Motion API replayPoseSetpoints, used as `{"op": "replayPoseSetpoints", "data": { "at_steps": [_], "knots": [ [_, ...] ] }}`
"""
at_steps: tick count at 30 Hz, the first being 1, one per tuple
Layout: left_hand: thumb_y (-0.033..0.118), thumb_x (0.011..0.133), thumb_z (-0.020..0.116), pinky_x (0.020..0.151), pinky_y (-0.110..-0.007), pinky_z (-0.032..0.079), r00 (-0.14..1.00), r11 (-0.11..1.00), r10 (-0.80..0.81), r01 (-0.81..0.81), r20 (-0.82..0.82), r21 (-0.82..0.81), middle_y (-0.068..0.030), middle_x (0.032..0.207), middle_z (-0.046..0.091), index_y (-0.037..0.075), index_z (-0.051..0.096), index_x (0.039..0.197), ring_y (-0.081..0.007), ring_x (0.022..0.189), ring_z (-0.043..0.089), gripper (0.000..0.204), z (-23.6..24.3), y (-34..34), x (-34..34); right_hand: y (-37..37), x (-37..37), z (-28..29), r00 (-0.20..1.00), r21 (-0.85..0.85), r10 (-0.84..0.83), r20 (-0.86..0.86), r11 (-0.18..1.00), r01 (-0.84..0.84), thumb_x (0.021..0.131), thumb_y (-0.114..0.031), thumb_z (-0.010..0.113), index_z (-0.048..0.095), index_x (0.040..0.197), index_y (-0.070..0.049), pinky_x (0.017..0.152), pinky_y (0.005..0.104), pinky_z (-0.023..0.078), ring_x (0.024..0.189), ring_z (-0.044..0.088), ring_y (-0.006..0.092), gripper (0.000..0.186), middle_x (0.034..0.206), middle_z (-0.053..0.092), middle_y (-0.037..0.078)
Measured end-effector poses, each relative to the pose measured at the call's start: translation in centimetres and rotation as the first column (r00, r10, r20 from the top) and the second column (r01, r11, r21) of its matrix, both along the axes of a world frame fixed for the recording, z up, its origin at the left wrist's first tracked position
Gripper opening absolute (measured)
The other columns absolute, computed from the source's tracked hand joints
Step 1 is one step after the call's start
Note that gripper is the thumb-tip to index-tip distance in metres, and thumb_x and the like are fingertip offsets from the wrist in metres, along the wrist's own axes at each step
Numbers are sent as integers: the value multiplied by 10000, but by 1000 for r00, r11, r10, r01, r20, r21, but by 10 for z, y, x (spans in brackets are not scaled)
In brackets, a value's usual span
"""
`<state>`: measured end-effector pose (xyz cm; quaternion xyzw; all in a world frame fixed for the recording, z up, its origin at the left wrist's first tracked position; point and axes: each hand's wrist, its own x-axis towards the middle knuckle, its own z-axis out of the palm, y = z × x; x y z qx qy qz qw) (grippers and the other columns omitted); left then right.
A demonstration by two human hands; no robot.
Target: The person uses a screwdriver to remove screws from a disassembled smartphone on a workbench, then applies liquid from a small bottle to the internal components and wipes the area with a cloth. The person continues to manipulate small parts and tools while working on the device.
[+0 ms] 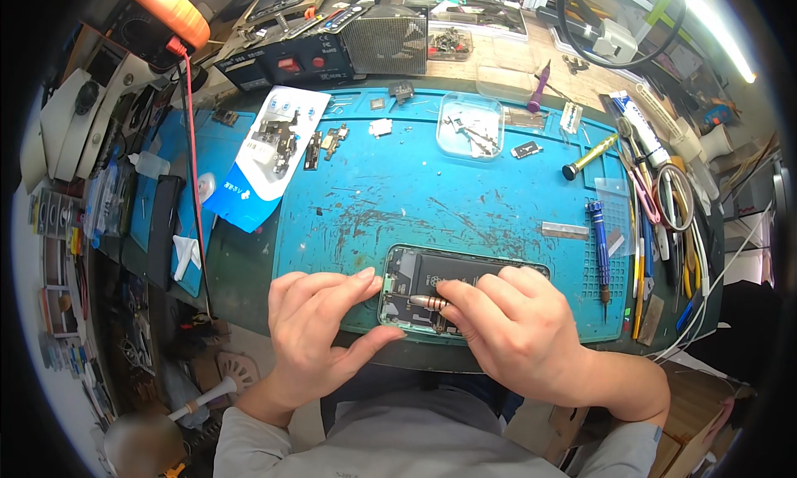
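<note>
An opened smartphone (415, 266) lies on the blue work mat (374, 179) near its front edge, with a black battery and inner parts exposed. My left hand (320, 333) braces its left end, the thumb by the lower corner and the fingertips at the left edge, thumb and fingers apart. My right hand (515, 320) is closed over the phone's right part. Pinched in its fingers is a screwdriver (427, 302) with a silver tapered, banded front, held low and pointing left over the phone's inside. Its handle is hidden by the hand, and whether its tip touches anything I cannot tell.
A blue screwdriver (598, 245) and a metal strip (564, 230) lie right of the phone. Farther back are a gold screwdriver (591, 156), a clear parts box (470, 125) and a white-and-blue packet (270, 150). Several tools crowd the right edge; a red cable (192, 129) hangs at left.
</note>
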<state>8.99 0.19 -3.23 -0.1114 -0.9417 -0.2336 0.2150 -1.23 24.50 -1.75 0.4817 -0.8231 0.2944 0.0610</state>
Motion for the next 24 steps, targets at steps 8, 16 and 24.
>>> {"op": "replayPoseSetpoints", "data": {
  "at_steps": [8,16,24],
  "knots": [
    [279,792,979,936,-380,501,999,998,-35,35,0,51,-47,1115,836,-13,677,1406,-217,1051,725,744,1,1,-2,-2,10,-4,1000,-41,1,30,999,0,927,-109,779,727,1090,39,631,359,480,713,557,218,227,812,567,61],
    [275,795,977,945,-384,521,998,997,-50,52,-25,64,-69,1118,834,-28,665,1414,-225,1057,725,757,-3,1,-2,-4,15,0,997,-25,-31,73,999,33,911,-65,773,724,1096,6,621,353,497,722,548,231,204,854,568,75],
    [277,805,971,953,-390,528,997,995,-64,67,-38,75,-70,1120,833,-31,661,1417,-233,1062,725,752,-4,-1,-3,-8,12,4,986,0,-119,120,993,120,917,-102,820,712,1063,-65,618,384,527,760,619,276,185,861,612,73]
  ]
}}
